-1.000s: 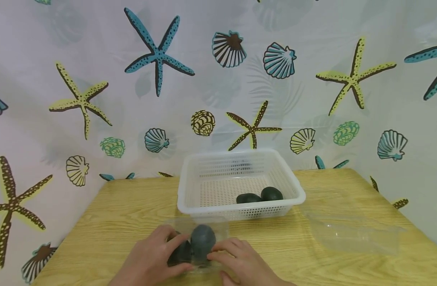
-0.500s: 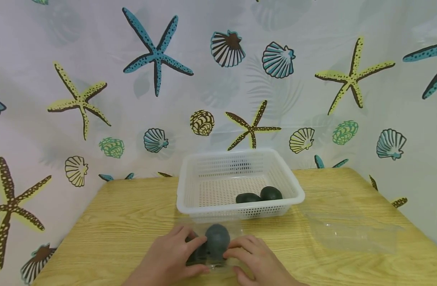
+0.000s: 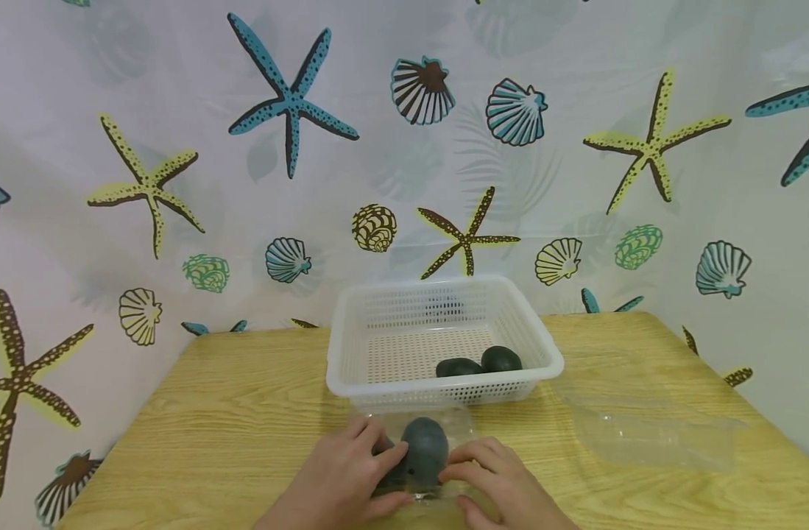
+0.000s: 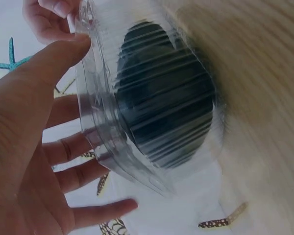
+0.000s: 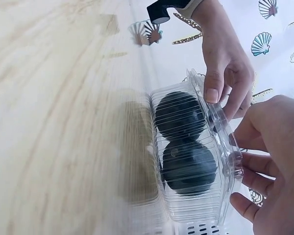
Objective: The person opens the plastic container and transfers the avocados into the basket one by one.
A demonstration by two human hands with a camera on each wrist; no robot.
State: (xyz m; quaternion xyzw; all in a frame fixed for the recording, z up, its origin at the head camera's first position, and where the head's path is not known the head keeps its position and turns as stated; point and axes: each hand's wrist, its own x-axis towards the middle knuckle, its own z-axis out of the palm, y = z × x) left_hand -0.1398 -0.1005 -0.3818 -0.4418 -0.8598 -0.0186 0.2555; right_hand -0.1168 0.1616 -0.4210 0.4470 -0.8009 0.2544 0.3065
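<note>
A clear plastic clamshell box (image 3: 458,421) holds two dark green avocados; one avocado (image 3: 426,447) shows plainly in the head view, and the left hand partly covers the other. My left hand (image 3: 351,475) grips the box's left side, its thumb on the rim (image 4: 85,73) in the left wrist view. On the opposite side, my right hand (image 3: 503,478) holds the rim with bent fingers. Both avocados (image 5: 188,169) show side by side through the ribbed wall in the right wrist view. The box stands close over the wooden table.
Behind the box stands a white perforated basket (image 3: 377,389) with two more avocados (image 3: 500,359) in its front right part. Another clear plastic container (image 3: 662,440) lies on the table (image 3: 232,412) at the right. A shell-patterned curtain (image 3: 404,162) hangs behind.
Both hands have moved right along the table with the box and its avocados between them. The basket and the other plastic container have stayed put.
</note>
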